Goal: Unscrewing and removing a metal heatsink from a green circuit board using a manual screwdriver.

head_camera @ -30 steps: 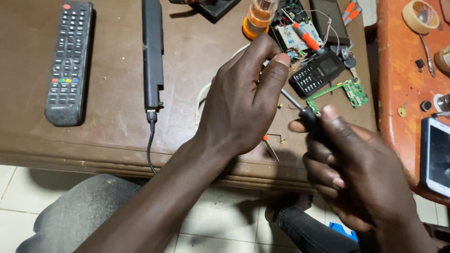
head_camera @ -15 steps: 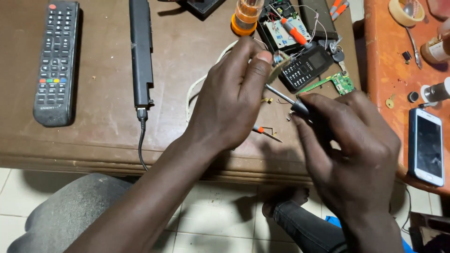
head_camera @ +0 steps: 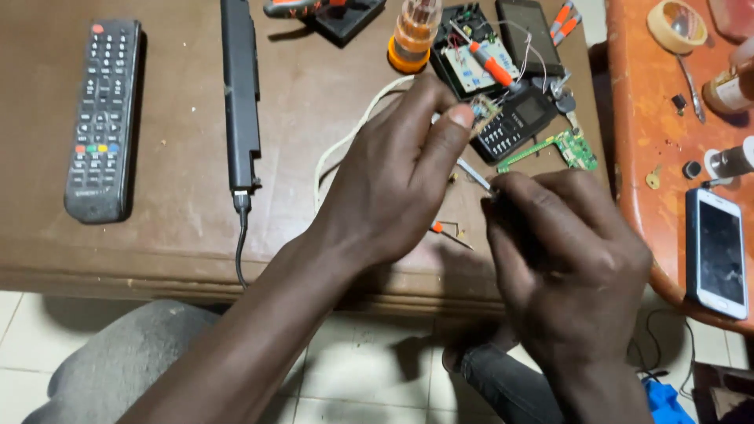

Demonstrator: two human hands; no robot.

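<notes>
Head view: left hand [head_camera: 393,184] pinching small part; right hand [head_camera: 569,263] clenched round screwdriver [head_camera: 473,173].

Our right hand [head_camera: 569,259] hides the tool's handle; only its metal shaft [head_camera: 473,174] shows, and our left hand [head_camera: 393,184] perhaps pinches something too small to tell.

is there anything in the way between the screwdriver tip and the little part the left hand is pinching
Nothing visible. The right hand grips the screwdriver, whose metal shaft runs straight up to the left hand. The fingertips hide the tip and most of the small part, so the contact itself cannot be seen.
</notes>
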